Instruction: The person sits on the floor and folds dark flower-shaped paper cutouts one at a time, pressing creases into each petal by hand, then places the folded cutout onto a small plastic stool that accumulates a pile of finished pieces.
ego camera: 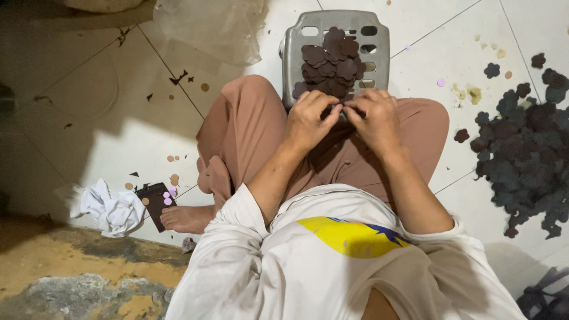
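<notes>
A white rag lies at eight o'clock, the left hand and right hand pinch one dark cutout between them at the grey stool's near edge, and a cutout pile spreads at three o'clock.

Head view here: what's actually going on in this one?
A person sits on a tiled floor with both hands together over the lap. The left hand and right hand pinch something small and dark between their fingertips; what it is cannot be made out. Just beyond them a grey plastic basket holds dark flower-shaped cutouts. A far larger pile of the same cutouts lies on the floor by the right hand, and a crumpled white cloth lies near a bare foot.
</notes>
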